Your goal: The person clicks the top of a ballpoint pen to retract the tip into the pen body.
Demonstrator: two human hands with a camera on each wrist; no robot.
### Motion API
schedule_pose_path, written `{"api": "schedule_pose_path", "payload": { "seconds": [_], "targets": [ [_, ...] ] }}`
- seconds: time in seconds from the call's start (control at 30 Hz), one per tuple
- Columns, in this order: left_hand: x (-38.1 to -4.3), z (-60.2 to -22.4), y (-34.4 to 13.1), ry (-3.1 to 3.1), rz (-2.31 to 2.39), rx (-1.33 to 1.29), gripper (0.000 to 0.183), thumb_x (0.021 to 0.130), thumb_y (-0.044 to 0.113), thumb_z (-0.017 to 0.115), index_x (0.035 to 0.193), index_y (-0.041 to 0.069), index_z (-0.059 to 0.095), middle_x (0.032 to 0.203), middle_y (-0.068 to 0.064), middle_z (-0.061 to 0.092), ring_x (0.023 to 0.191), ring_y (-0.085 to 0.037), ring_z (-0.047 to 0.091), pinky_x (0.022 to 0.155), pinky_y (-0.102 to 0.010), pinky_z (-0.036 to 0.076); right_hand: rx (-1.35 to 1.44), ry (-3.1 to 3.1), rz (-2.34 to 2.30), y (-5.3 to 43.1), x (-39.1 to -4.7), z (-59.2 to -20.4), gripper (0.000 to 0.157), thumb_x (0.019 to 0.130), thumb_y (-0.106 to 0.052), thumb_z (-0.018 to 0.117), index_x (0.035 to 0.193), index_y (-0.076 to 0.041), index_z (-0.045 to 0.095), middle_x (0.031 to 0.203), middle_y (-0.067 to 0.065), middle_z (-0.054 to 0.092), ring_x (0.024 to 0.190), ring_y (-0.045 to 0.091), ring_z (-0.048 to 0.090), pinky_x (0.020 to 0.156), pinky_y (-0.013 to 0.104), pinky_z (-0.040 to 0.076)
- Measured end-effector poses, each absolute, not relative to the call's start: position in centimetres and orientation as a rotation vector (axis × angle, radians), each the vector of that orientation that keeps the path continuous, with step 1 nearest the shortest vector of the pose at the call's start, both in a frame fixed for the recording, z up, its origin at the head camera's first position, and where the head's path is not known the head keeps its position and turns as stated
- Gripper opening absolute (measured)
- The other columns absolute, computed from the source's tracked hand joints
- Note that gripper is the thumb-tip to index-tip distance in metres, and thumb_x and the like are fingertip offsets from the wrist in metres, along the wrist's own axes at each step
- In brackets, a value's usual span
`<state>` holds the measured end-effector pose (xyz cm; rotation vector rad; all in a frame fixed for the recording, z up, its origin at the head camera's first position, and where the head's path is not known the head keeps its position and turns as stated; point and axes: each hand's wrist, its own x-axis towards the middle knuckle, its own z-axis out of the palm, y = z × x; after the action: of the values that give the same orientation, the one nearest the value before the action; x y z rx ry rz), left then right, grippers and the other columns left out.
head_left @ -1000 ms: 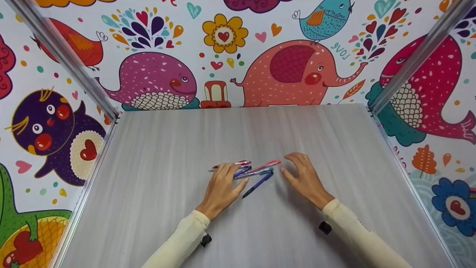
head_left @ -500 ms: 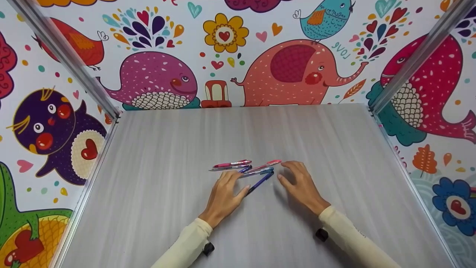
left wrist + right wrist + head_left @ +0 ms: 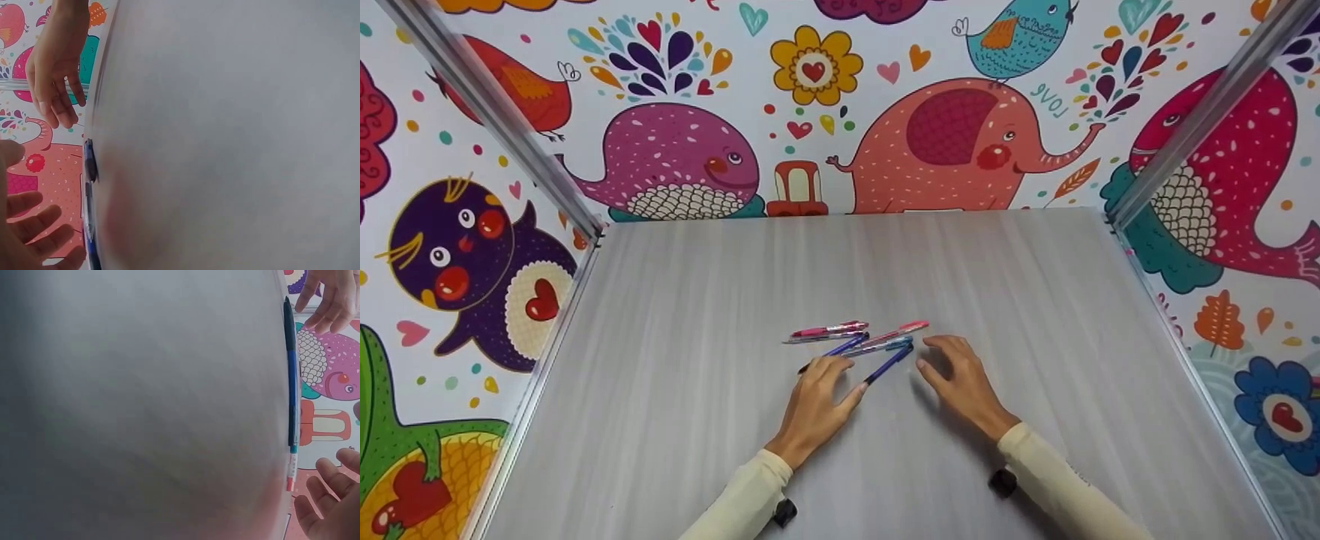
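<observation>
Several pens lie in a loose group on the table in the head view. A pink pen (image 3: 831, 329) is at the far left of the group, and a dark blue pen (image 3: 889, 364) slants nearest the person. Between them are another blue pen (image 3: 851, 344), a teal-ended pen (image 3: 896, 343) and a pink-ended pen (image 3: 911, 327). My left hand (image 3: 814, 405) is just in front of the pens, fingers relaxed, partly covering the ends of the blue pens. To the right of the group is my right hand (image 3: 966, 386), fingers loosely bent and apart from the pens. Both wrist views show the hands holding nothing.
The grey wood-grain table (image 3: 697, 300) spreads around the pens. Metal frame posts (image 3: 1185, 127) stand at its back corners. Behind and beside it are walls printed with cartoon animals. Each sleeve carries a small black wrist camera (image 3: 1002, 483).
Both hands have drawn back a little toward the person, the left also slightly right and the right slightly left. More of the left-hand pens now shows. The pens look unmoved.
</observation>
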<state>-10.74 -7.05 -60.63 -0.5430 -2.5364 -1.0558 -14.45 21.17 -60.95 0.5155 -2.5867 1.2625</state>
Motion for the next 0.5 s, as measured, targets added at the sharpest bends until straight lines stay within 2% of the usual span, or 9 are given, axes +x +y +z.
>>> {"api": "schedule_pose_path", "payload": {
  "seconds": [0.27, 0.5],
  "targets": [
    [-10.9, -61.2, -6.7, -2.542, -1.065, -0.531, 0.035, 0.098, 0.024, 0.086, 0.125, 0.004, 0.076, 0.122, -0.005, 0.075, 0.118, -0.024, 0.068, 0.101, -0.045, 0.058, 0.478, -2.570, 1.324, 21.2, -14.9, -61.7, 0.036, 0.100, -0.010, 0.082, 0.132, 0.003, 0.071, 0.131, 0.013, 0.072, 0.126, 0.033, 0.065, 0.107, 0.056, 0.052],
    [-11.0, -61.6, -6.3, -2.559, -1.075, -0.513, 0.034, 0.098, 0.024, 0.086, 0.125, 0.005, 0.077, 0.120, -0.005, 0.075, 0.116, -0.023, 0.068, 0.099, -0.045, 0.058, 0.513, -2.576, 1.334, 21.0, -15.3, -62.5, 0.039, 0.097, -0.007, 0.085, 0.132, 0.002, 0.072, 0.129, 0.012, 0.072, 0.124, 0.030, 0.065, 0.108, 0.042, 0.053]
  ]
}}
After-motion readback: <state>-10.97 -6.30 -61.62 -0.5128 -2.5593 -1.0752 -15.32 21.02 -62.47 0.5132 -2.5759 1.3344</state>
